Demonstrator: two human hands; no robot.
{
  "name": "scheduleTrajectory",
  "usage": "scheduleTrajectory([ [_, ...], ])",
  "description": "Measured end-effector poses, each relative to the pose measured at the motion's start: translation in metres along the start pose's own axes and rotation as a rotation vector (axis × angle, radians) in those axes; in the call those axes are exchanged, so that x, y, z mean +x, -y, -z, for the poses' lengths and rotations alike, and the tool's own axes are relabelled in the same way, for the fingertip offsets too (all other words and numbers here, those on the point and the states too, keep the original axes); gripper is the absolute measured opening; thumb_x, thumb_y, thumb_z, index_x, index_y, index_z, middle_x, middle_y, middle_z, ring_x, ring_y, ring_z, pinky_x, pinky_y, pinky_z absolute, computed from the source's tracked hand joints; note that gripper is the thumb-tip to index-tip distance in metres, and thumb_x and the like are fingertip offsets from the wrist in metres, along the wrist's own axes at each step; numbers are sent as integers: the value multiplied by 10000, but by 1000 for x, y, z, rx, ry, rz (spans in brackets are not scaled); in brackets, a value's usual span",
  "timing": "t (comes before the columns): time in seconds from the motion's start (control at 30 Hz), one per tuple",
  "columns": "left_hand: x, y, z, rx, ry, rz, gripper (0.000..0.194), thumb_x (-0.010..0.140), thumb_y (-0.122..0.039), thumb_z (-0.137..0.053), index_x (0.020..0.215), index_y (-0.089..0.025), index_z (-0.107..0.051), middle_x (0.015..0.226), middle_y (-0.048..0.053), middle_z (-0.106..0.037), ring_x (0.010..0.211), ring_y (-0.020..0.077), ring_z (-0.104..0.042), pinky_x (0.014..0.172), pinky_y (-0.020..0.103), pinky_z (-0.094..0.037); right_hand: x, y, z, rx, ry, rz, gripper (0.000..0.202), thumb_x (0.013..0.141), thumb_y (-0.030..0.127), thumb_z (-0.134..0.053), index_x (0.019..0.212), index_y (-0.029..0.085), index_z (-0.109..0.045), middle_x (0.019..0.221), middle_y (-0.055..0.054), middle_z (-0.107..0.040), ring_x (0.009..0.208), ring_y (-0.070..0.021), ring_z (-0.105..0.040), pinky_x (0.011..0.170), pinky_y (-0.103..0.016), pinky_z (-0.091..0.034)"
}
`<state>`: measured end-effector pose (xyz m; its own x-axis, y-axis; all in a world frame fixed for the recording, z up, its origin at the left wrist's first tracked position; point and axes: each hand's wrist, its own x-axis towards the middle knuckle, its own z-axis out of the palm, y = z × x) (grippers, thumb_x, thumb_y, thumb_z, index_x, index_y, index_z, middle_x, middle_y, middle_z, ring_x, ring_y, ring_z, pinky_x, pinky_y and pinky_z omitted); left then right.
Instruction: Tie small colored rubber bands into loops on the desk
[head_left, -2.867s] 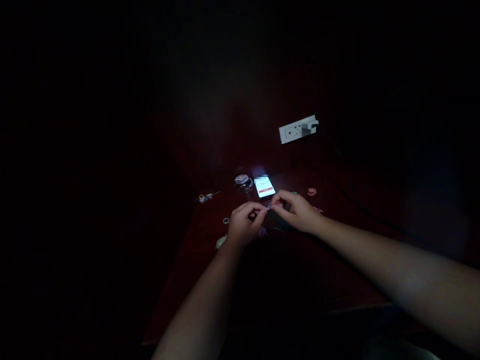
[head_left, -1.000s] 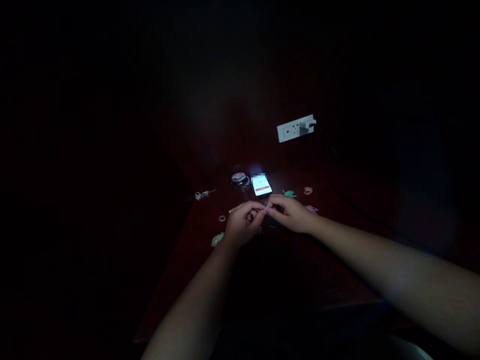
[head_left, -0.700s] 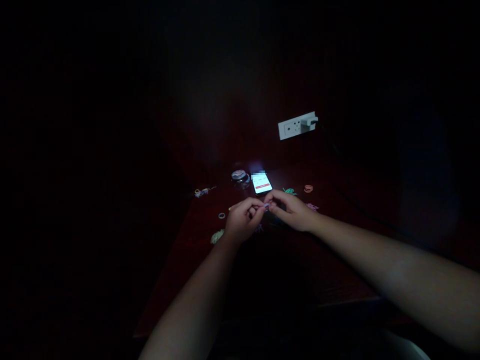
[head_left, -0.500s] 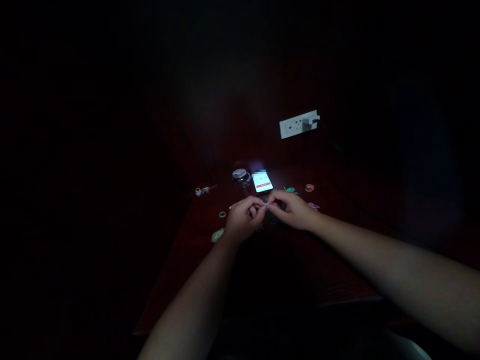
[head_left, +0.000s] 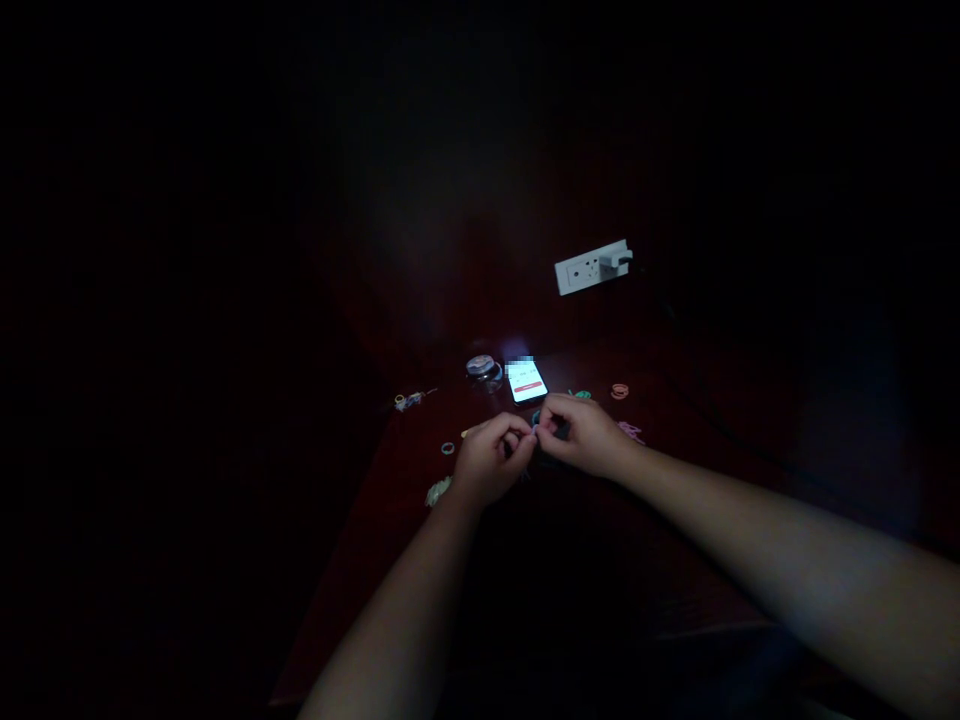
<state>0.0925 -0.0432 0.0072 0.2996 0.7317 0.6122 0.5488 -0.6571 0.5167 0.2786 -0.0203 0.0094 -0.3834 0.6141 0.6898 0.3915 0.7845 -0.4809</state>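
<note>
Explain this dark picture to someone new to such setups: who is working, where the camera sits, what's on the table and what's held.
No machine here: a person works bare-handed, filmed by one head-worn camera looking forward and down. The left hand and right hand pinch a small pale purple piece, too small to identify. On the dark red table lie a lit smartphone, a lidded jar, orange bands, pink strands and a pale bundle. Beyond is a wall socket with a plug.
</note>
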Motion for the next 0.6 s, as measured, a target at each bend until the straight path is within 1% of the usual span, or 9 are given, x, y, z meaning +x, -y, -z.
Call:
scheduleTrajectory([
  [0.2, -1, 8, 0, -84, -39, 54, 170, 857, -324, -614, 857, -160, -661, 616, -23, -575, 491, 71, -442, 470, 176, -347, 1, 2, -2, 2, 41, 36, 101, 792, 166, -590, 712, 198, -537, 682, 0, -559, 640, -137, -514, 596, -250, -387],
  [0.27, 0, 12, 0, -83, -67, 74, 178, 859, -321, -611, 870, -154, -671, 648, -11, -604, 509, 72, -468, 477, 172, -361, 2, 1, -1, 9, 64, 62, 93, 809, 183, -589, 727, 197, -547, 693, -4, -566, 652, -139, -522, 608, -252, -394],
  [0.33, 2, 17, 1, -63, -107, 103, 178, 860, -312, -608, 885, -152, -681, 703, 7, -642, 565, 82, -524, 524, 174, -407, 3, -1, 2, 4, 56, 63, 93, 828, 198, -574, 739, 195, -548, 705, -11, -571, 659, -145, -528, 619, -258, -396],
  [0.4, 4, 22, 4, -21, -136, 174, 185, 859, -309, -604, 910, -151, -685, 756, 22, -671, 638, 96, -580, 598, 185, -455, 4, -4, 5, -20, -4, 35, 102, 839, 197, -548, 738, 194, -538, 719, -21, -572, 658, -151, -530, 620, -264, -391],
  [0.47, 6, 27, 6, 42, -134, 271, 201, 861, -314, -593, 933, -151, -687, 780, 28, -682, 680, 104, -605, 652, 196, -476, 6, -9, 8, -62, -100, 3, 112, 839, 191, -533, 728, 195, -521, 727, -28, -565, 655, -157, -526, 622, -273, -382],
  [0.53, 11, 32, 8, 89, -111, 335, 213, 861, -324, -588, 939, -155, -693, 783, 29, -688, 681, 106, -609, 666, 203, -476, 7, -13, 11, -102, -168, -15, 118, 834, 184, -526, 718, 197, -507, 725, -31, -559, 659, -166, -521, 630, -281, -379],
  [0.6, 18, 38, 8, 115, -62, 369, 210, 851, -327, -595, 917, -158, -703, 757, 24, -694, 659, 108, -608, 645, 204, -467, 8, -17, 12, -124, -188, -24, 124, 830, 181, -521, 710, 200, -497, 720, -34, -556, 664, -173, -521, 640, -286, -382],
])
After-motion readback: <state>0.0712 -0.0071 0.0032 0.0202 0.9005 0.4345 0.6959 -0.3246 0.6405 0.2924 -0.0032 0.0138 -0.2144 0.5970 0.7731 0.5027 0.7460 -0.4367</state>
